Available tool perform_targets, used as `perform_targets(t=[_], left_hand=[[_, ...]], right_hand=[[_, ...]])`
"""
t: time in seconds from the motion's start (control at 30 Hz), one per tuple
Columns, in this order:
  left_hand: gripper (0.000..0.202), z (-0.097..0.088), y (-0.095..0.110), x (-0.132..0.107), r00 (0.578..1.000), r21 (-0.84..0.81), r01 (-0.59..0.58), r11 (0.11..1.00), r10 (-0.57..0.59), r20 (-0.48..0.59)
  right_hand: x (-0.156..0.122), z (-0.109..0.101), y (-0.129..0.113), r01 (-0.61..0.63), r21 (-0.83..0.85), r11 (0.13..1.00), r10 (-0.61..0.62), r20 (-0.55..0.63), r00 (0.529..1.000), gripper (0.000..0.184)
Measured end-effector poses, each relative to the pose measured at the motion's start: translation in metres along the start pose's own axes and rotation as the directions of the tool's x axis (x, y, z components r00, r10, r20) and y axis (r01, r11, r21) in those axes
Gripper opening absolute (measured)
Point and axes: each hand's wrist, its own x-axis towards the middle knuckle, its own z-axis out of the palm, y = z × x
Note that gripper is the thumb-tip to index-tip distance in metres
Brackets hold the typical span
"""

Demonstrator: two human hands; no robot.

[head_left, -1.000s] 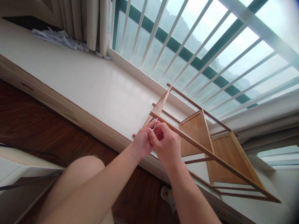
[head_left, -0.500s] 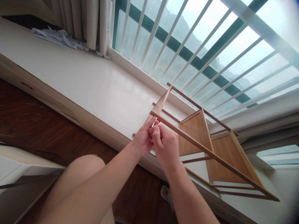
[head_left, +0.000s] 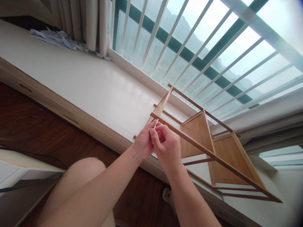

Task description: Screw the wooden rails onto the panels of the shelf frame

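Note:
A wooden shelf rack (head_left: 201, 132) lies on its side on the white window ledge (head_left: 90, 85). My left hand (head_left: 143, 142) and my right hand (head_left: 167, 146) are pressed together at the near end of the rack's front rail. Both pinch a small silver L-shaped hex key (head_left: 155, 124) whose tip meets the rail's end. Fingers of both hands are curled closed around it. My bare knee (head_left: 82, 170) is below the hands.
Crumpled white papers (head_left: 56, 37) lie at the far left of the ledge below the curtain (head_left: 80, 22). White window bars (head_left: 189, 41) run behind the rack. Dark wood floor (head_left: 35, 126) lies left, with a white surface (head_left: 14, 170) at lower left.
The hex key has turned slightly between my fingers at the rail's end; the hands stay at the same spot. The view has shifted a little.

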Motion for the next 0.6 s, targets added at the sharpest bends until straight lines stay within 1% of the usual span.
perform_targets(t=[0.13, 0.33, 0.47, 0.6], left_hand=[[0.027, 0.0033, -0.0011, -0.002, 1.0, -0.009, 0.007, 1.0, -0.008, -0.009], [0.027, 0.0053, -0.0009, -0.0018, 1.0, -0.019, -0.01, 1.0, 0.009, -0.027], [0.028, 0.0043, 0.0002, -0.0016, 0.999, -0.015, 0.008, 1.0, -0.009, -0.033], [0.026, 0.0039, 0.0001, -0.0015, 0.999, -0.01, 0.001, 1.0, -0.002, -0.053]], right_hand=[[0.0007, 0.0017, -0.0007, -0.01, -0.017, 1.0, 0.01, -0.024, 1.0, 0.019], [0.0021, 0.0022, -0.0015, 0.009, -0.05, 0.999, -0.011, -0.048, 0.999, 0.018], [0.0026, 0.0031, -0.0015, 0.012, -0.113, 0.994, -0.019, -0.064, 0.998, 0.018], [0.003, 0.0046, -0.0015, 0.005, -0.169, 0.986, -0.021, -0.09, 0.996, 0.018]])
